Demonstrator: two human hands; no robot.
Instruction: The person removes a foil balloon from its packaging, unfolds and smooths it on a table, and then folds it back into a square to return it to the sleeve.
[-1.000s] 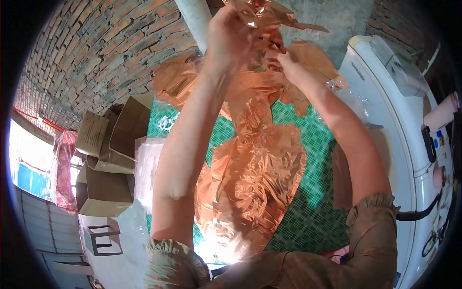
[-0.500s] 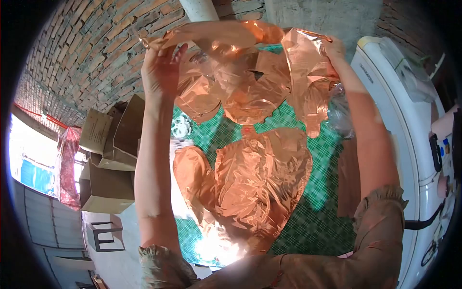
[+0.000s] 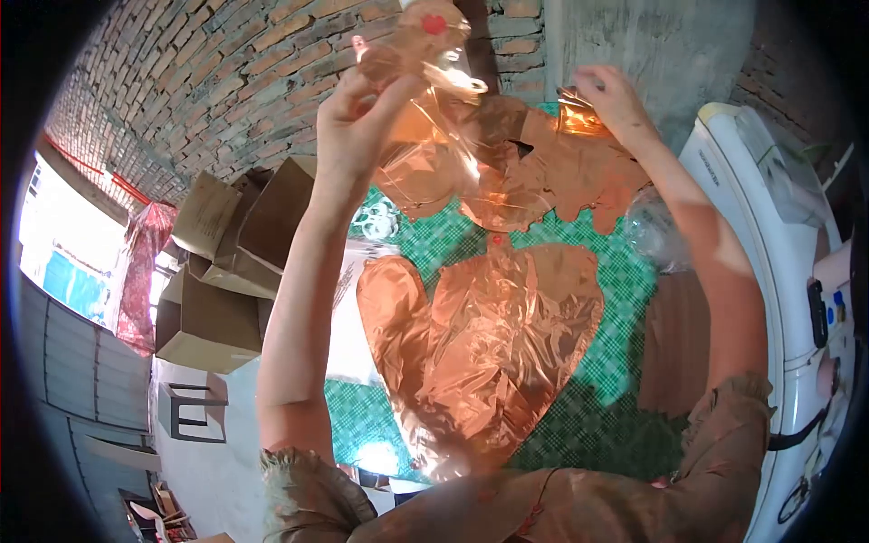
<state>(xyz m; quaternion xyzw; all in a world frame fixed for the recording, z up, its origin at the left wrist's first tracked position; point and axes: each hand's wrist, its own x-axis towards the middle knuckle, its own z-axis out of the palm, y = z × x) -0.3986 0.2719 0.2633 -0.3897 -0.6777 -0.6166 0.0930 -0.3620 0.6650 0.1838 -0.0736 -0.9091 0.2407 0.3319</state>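
Observation:
A copper foil heart balloon [image 3: 493, 348], flat and crinkled, lies on the green checked tablecloth [image 3: 606, 385] in front of me. My left hand [image 3: 358, 113] is raised and grips another copper foil balloon [image 3: 425, 54] by its edge, up against the brick wall. My right hand [image 3: 611, 100] reaches to the far side of the table and pinches the edge of a foil balloon [image 3: 579, 167] in the pile lying there. More foil balloons [image 3: 493, 195] are heaped between the two hands.
Cardboard boxes [image 3: 235, 271] stand stacked at the left of the table. A white appliance [image 3: 774, 244] stands at the right, with a brown card [image 3: 674, 339] beside it. Clear plastic wrapping [image 3: 652, 231] lies near my right forearm. A brick wall [image 3: 208, 86] rises behind.
The foil sheet stretched between both hands has been let go at the right. My left hand now lifts one balloon higher; my right hand has dropped onto the far pile.

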